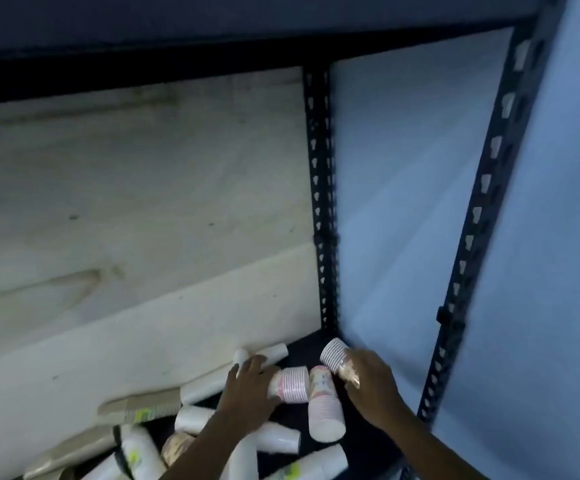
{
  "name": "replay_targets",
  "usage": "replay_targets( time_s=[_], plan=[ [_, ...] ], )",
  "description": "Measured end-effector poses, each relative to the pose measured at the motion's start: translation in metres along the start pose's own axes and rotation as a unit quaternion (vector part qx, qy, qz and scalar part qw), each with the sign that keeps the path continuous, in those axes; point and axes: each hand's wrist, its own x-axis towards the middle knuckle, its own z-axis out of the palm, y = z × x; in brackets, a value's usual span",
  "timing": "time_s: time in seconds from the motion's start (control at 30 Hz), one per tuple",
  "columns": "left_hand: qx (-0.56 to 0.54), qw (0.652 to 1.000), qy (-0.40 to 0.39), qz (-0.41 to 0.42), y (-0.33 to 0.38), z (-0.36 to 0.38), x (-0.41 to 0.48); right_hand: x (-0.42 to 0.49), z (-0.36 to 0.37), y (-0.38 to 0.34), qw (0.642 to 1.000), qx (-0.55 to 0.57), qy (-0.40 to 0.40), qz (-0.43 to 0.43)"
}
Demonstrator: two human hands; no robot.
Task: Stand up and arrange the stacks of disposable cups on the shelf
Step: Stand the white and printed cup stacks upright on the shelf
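Closest to my feed, the left forearm (205,452) and the right forearm (437,448) reach up from the bottom edge over a litter of toppled cups. I see the left hand (248,393) with its fingers curled over the end of a pink-ringed stack (292,384) that lies on its side, the thumb tucked beneath it. The right hand (373,386) has its fingers closed round a film-wrapped stack (333,355), which is tilted with its ringed rims pointing toward the back corner. Whether its lower end touches the board I cannot tell. Between the two hands lies a third stack (325,410), on its side with one end toward me, just beside the pink-ringed one.

All of this sits on a dark shelf board (364,441). Left of the hands, white stacks (201,388) lie at all angles, one along the foot of the wall and others near the bottom edge, with brown card sleeves (139,408) among them.

Behind them I have a pale, stained wall (108,202). A black perforated rear post (321,202) stands in the back corner, and a front post (482,202) of the same kind rises at the right. A blue panel (402,168) fills the side between the posts. Overhead runs the dark upper board (177,32). My picture is soft with blur, so I cannot read the prints on the cups.
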Motion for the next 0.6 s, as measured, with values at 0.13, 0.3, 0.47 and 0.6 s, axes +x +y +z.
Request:
replay_targets(
  time_s=[0.13,0.3,0.47,0.6],
  plan=[
    [0.026,0.999,-0.034,-0.017,0.004,0.021,0.014,-0.004,0.012,-0.005,0.999,0.003,-0.036,0.039],
    [0.116,0.988,-0.090,-0.056,0.004,0.041,0.039,-0.013,0.015,0.008,0.994,0.063,-0.046,0.081],
    [0.140,0.988,-0.042,-0.040,-0.014,0.056,0.053,-0.009,0.013,0.008,0.991,0.121,-0.020,0.052],
    [-0.003,0.999,0.026,-0.028,-0.022,0.055,0.055,0.003,0.007,0.000,0.986,0.141,0.077,0.051]
  ],
)
